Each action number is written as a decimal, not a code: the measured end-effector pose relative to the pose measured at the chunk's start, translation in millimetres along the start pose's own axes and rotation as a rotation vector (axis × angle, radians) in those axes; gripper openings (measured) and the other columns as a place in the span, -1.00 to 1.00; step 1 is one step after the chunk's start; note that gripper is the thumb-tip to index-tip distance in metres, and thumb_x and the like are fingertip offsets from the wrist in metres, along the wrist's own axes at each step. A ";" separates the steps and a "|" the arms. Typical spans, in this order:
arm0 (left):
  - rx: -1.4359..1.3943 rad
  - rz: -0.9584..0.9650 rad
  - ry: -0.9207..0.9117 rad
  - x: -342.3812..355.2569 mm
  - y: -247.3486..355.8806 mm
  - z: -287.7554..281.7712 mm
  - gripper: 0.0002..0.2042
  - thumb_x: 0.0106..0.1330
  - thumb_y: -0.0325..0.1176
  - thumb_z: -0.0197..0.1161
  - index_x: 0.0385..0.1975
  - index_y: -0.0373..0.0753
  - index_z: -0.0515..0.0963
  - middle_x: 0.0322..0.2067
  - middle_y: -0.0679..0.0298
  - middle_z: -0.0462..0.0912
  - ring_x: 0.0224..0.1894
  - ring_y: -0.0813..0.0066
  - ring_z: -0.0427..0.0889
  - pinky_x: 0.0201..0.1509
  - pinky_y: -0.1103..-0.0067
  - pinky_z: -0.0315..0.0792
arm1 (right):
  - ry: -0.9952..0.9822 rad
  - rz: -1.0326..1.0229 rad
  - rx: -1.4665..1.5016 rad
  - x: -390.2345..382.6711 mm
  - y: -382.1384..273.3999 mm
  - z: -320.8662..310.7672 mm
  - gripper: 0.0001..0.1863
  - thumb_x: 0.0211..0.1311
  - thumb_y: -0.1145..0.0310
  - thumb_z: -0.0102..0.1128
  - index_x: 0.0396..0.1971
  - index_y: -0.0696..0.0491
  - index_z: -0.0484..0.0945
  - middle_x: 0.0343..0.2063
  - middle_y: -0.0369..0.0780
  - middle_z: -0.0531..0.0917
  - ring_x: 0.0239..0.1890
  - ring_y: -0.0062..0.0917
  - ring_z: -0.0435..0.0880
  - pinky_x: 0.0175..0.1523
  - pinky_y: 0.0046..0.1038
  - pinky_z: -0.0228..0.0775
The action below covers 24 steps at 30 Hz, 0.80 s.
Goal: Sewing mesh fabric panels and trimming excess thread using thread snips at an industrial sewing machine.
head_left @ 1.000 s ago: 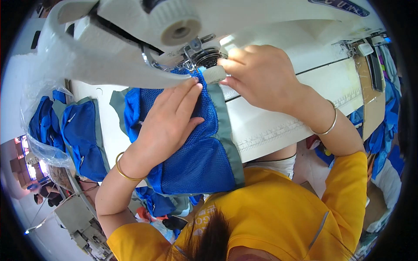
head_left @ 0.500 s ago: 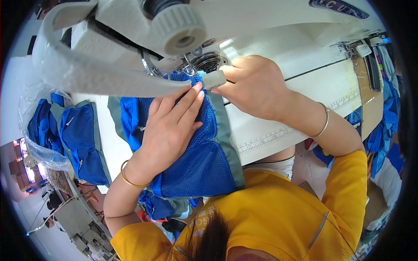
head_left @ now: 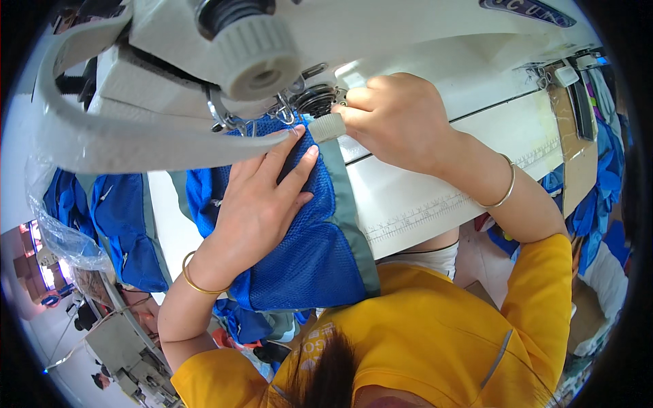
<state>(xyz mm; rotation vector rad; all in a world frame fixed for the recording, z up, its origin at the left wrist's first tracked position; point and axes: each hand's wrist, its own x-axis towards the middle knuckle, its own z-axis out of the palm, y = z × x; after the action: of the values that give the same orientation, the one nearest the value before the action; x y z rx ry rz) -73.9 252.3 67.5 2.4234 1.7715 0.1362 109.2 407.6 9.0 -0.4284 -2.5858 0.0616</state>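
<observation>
Blue mesh fabric with a grey-green border (head_left: 299,265) lies under the head of a white sewing machine (head_left: 435,54) and hangs over the table's near edge. My left hand (head_left: 255,200) rests flat on the mesh, fingers stretched and a little apart, fingertips close to the needle area. That area is mostly hidden by the machine's curved white guard (head_left: 163,146) and a ribbed knob (head_left: 326,127). Right of that knob, my right hand (head_left: 401,122) is closed, its fingers curled by the fabric's far end. Whatever its fingertips pinch is hidden.
More blue pieces with grey edging (head_left: 126,224) lie at the left beside clear plastic wrap (head_left: 75,231). A printed ruler scale (head_left: 422,214) runs along the table's front. Blue cloth (head_left: 602,190) hangs at the far right, next to a cardboard panel (head_left: 571,149).
The first two fingers of my left hand have spread apart. My right hand has shifted slightly up. The machine head sits slightly further left in view; the fabric has barely moved.
</observation>
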 end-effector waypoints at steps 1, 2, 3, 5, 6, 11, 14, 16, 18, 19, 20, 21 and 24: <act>0.007 -0.001 -0.007 -0.4 0.3 -0.5 -0.44 0.09 -0.41 0.38 0.16 -0.37 0.46 0.24 -0.01 0.41 0.26 0.05 0.41 0.27 0.24 0.30 | 0.014 -0.001 -0.010 0.7 -0.6 0.9 -0.89 0.05 0.21 0.32 -0.52 -0.10 0.66 -0.57 -0.44 0.60 -0.41 -0.55 0.65 -0.35 -0.46 0.53; 0.008 0.001 -0.007 -0.5 1.0 -0.3 -0.44 0.09 -0.41 0.38 0.16 -0.37 0.46 0.24 -0.01 0.41 0.26 0.05 0.41 0.27 0.24 0.30 | 0.028 -0.002 -0.020 1.4 -1.2 0.9 -0.88 0.05 0.20 0.32 -0.53 -0.10 0.66 -0.58 -0.44 0.60 -0.41 -0.56 0.65 -0.36 -0.46 0.53; -0.038 -0.021 -0.006 0.1 0.2 2.2 -0.42 0.09 -0.41 0.38 0.17 -0.41 0.43 0.25 -0.02 0.40 0.26 0.03 0.41 0.28 0.24 0.29 | 0.025 0.001 -0.017 2.3 -0.9 2.4 -0.88 0.05 0.20 0.32 -0.53 -0.10 0.66 -0.58 -0.44 0.60 -0.41 -0.56 0.65 -0.36 -0.46 0.53; -0.087 -0.043 -0.008 1.6 -1.6 4.7 -0.40 0.10 -0.42 0.37 0.18 -0.45 0.40 0.25 -0.03 0.39 0.26 0.01 0.40 0.30 0.24 0.29 | 0.009 -0.014 -0.026 3.8 0.0 4.5 -0.88 0.03 0.21 0.33 -0.57 -0.10 0.65 -0.58 -0.43 0.60 -0.41 -0.56 0.65 -0.36 -0.46 0.53; -0.077 -0.030 -0.012 1.2 -1.0 4.0 -0.39 0.09 -0.42 0.37 0.19 -0.48 0.38 0.26 -0.03 0.39 0.26 0.00 0.40 0.31 0.23 0.28 | 0.011 -0.015 -0.025 3.9 -0.8 4.5 -0.88 0.03 0.21 0.33 -0.57 -0.10 0.65 -0.58 -0.43 0.60 -0.41 -0.56 0.65 -0.36 -0.46 0.53; -0.083 -0.029 -0.011 -0.1 0.9 4.1 -0.38 0.09 -0.43 0.37 0.19 -0.50 0.38 0.26 -0.04 0.39 0.26 0.01 0.40 0.33 0.23 0.27 | 0.031 -0.029 -0.011 5.5 -2.8 3.3 -0.90 0.03 0.23 0.32 -0.57 -0.11 0.65 -0.57 -0.41 0.59 -0.42 -0.56 0.67 -0.37 -0.46 0.54; -0.084 -0.014 -0.005 -0.6 -1.2 4.6 -0.38 0.10 -0.42 0.37 0.19 -0.50 0.39 0.27 -0.03 0.39 0.26 0.02 0.41 0.33 0.22 0.27 | 0.034 -0.027 0.030 6.3 -2.7 6.9 -0.89 0.04 0.23 0.31 -0.59 -0.11 0.64 -0.56 -0.42 0.59 -0.43 -0.55 0.67 -0.37 -0.45 0.53; -0.072 -0.017 -0.028 -0.4 -2.1 4.5 -0.39 0.10 -0.40 0.37 0.19 -0.49 0.40 0.27 -0.03 0.39 0.26 0.02 0.41 0.32 0.22 0.28 | 0.020 -0.028 0.021 6.8 -3.1 8.2 -0.89 0.04 0.23 0.31 -0.58 -0.10 0.63 -0.56 -0.42 0.59 -0.43 -0.54 0.66 -0.37 -0.45 0.53; -0.073 -0.021 -0.044 0.7 -3.6 3.1 -0.40 0.10 -0.40 0.37 0.18 -0.48 0.41 0.26 -0.03 0.40 0.26 0.03 0.41 0.31 0.22 0.28 | 0.005 -0.031 0.013 6.2 -3.1 7.9 -0.88 0.04 0.23 0.31 -0.58 -0.10 0.63 -0.56 -0.43 0.59 -0.43 -0.54 0.66 -0.37 -0.44 0.53; -0.073 -0.026 -0.059 1.0 -4.1 2.4 -0.40 0.11 -0.39 0.37 0.18 -0.47 0.42 0.26 -0.03 0.41 0.27 0.03 0.42 0.31 0.22 0.28 | -0.014 -0.022 0.022 5.1 -2.9 6.1 -0.88 0.04 0.23 0.32 -0.57 -0.10 0.62 -0.57 -0.42 0.58 -0.44 -0.53 0.65 -0.38 -0.43 0.52; -0.074 -0.027 -0.060 1.3 -3.6 2.5 -0.40 0.11 -0.39 0.37 0.18 -0.47 0.42 0.26 -0.03 0.41 0.27 0.03 0.42 0.31 0.22 0.28 | -0.034 -0.013 0.031 3.7 -2.3 4.4 -0.88 0.03 0.22 0.32 -0.57 -0.10 0.62 -0.57 -0.42 0.57 -0.45 -0.52 0.64 -0.39 -0.42 0.52; -0.072 -0.030 -0.045 1.6 -2.4 2.0 -0.41 0.11 -0.39 0.37 0.18 -0.46 0.42 0.25 -0.02 0.42 0.26 0.03 0.42 0.30 0.22 0.29 | -0.032 -0.014 0.032 1.1 -0.5 2.4 -0.88 0.03 0.22 0.32 -0.57 -0.10 0.62 -0.57 -0.42 0.57 -0.45 -0.52 0.64 -0.39 -0.42 0.52; -0.061 -0.023 -0.031 1.2 -2.0 0.7 -0.42 0.11 -0.40 0.36 0.17 -0.46 0.43 0.24 -0.03 0.43 0.26 0.03 0.44 0.29 0.23 0.32 | -0.048 -0.032 0.084 -3.4 3.0 -2.5 -0.88 0.03 0.21 0.32 -0.55 -0.10 0.62 -0.59 -0.42 0.56 -0.45 -0.52 0.63 -0.40 -0.40 0.50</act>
<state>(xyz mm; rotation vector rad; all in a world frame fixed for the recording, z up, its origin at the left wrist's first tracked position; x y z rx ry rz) -75.3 253.9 66.5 2.3495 1.7552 0.1481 114.1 409.3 9.2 -0.3589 -2.6253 0.1704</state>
